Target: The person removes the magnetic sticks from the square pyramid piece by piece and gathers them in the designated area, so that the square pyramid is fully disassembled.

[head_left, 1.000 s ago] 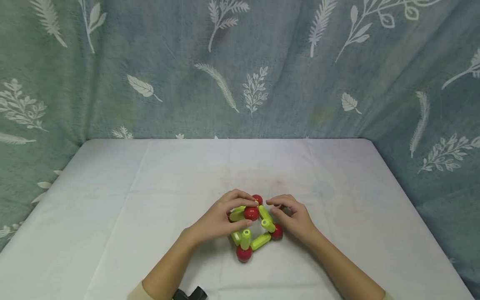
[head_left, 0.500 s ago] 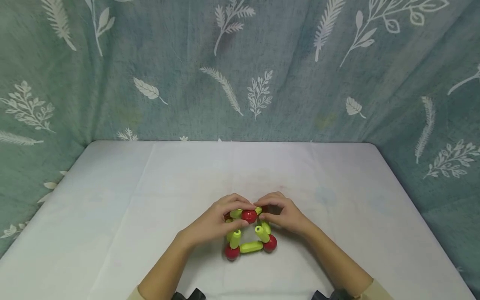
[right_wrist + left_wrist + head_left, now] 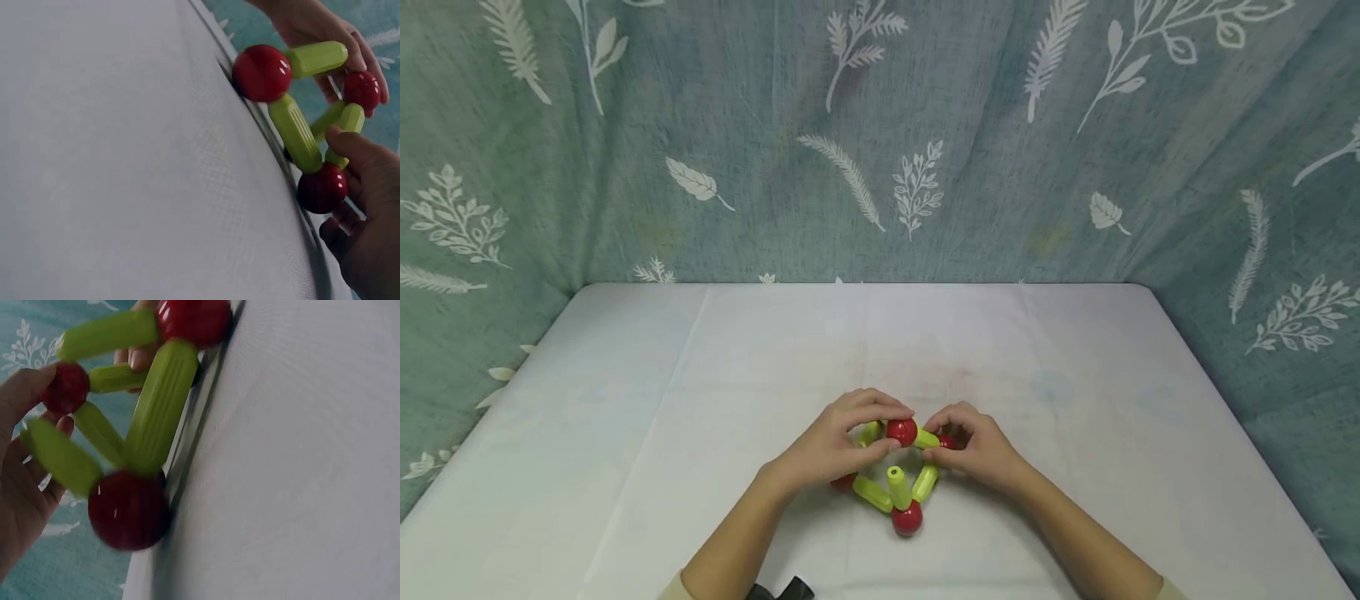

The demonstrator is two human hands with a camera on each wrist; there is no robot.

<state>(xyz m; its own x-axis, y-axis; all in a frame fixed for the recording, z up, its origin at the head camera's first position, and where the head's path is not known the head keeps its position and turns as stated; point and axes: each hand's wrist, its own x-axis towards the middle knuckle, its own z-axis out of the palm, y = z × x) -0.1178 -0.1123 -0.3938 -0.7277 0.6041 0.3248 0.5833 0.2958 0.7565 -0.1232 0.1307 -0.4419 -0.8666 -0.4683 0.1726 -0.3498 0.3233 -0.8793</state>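
Red balls and lime-green rods form a toy frame on the white table. My left hand [image 3: 831,437] pinches the raised red ball [image 3: 902,431] between thumb and fingers. With thumb and fingers, my right hand [image 3: 985,448] grips a green rod [image 3: 927,439] leading from that ball down to a red ball at the right. Nearest the table's front, another red ball [image 3: 907,518] bears an upright rod [image 3: 898,487] with a free top end. In the left wrist view a further rod [image 3: 62,456] rises from a lower red ball [image 3: 129,510]. My left hand partly hides the frame's left side.
A white cloth covers the table [image 3: 737,350], and its far edge meets a green leaf-print curtain [image 3: 760,167]. Part of a black object [image 3: 793,588] shows at the bottom edge beside the left forearm.
The frame has turned on the table, and a single ball now points to the front. My right hand was apart from it, then came in and took hold of the rod. My left hand keeps the raised ball.
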